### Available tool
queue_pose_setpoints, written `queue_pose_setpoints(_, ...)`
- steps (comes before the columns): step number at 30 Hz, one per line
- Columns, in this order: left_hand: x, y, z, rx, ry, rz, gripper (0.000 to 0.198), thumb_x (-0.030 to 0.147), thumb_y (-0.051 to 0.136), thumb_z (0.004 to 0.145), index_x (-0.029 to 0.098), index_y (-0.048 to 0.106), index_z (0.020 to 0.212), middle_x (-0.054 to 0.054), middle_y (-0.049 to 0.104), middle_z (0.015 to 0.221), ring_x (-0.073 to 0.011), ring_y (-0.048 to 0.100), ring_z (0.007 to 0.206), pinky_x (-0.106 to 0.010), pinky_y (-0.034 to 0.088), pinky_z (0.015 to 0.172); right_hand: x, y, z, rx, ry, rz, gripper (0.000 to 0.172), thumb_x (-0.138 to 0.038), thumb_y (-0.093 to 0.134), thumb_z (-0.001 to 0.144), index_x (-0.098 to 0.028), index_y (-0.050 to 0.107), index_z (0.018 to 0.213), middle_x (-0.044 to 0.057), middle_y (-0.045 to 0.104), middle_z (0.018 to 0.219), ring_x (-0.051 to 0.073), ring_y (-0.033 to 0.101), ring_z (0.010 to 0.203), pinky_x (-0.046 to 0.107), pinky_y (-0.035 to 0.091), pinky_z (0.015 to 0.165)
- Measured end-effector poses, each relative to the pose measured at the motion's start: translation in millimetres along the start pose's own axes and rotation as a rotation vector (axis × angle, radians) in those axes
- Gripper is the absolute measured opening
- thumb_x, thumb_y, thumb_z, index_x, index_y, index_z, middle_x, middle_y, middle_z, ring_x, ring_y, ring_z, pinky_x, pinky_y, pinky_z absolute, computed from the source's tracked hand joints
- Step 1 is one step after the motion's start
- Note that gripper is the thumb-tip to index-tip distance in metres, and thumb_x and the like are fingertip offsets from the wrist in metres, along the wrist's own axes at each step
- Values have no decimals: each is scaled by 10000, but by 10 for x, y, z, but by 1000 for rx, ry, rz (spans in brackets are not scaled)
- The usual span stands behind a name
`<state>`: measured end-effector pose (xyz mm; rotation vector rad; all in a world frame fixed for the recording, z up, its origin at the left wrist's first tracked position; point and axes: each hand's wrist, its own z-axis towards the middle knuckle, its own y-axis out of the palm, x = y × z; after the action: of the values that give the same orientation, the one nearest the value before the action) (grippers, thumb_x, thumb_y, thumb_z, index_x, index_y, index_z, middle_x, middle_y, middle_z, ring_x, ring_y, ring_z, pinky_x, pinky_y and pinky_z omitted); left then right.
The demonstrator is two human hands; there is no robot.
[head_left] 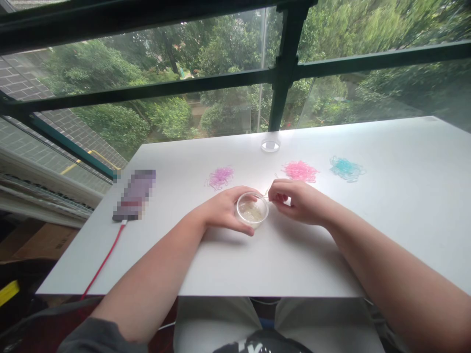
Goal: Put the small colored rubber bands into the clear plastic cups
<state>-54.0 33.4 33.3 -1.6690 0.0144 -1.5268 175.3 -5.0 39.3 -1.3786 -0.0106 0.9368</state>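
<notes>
My left hand (230,208) is wrapped around the side of a small round clear plastic cup (252,211), tilted slightly above the table. Pale, see-through strands, seemingly small elastic bands, lie inside it. Beside the rim, my right hand (290,198) has its fingers pinched on a few thin pale yellowish bands (266,194). Beyond my hands are three loose piles of similar thin bands: purple (221,177), pink (300,171) and teal (346,168). The fingertips of my right hand are partly hidden.
A round clear lid (270,145) lies near the far edge of the white table (279,260). On the left lies a phone (136,193), blurred out, with a red cable (106,257) running over the front edge. A green-framed window (281,93) stands behind the table.
</notes>
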Motion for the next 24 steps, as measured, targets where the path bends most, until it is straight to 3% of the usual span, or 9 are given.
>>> queue_pose_setpoints(10,-9,7,-6,9,-25,5,722,369,814,494,223,547,1149,-81,551,1205,-254,527,1098,-348,385,972,22,-6,19,283,-121,164,173,-68,531,745,-189,630,819,44,621,808,131,564,681,255,468,626)
queue_pose_setpoints(17,18,9,2,8,-30,-7,709,368,808,504,213,540,1142,-74,567,1174,-242,540,1080,-334,393,955,-101,44,18,325,-215,201,114,-104,566,770,-190,617,824,41,639,758,137,564,673,271,473,618)
queue_pose_setpoints(24,26,1,4,-2,-48,15,721,389,805,504,209,535,1149,-67,575,1150,-238,543,1066,-331,396,947,-113,103,55,274,-336,121,96,-139,568,801,-202,635,828,57,670,787,164,569,738,303,474,664)
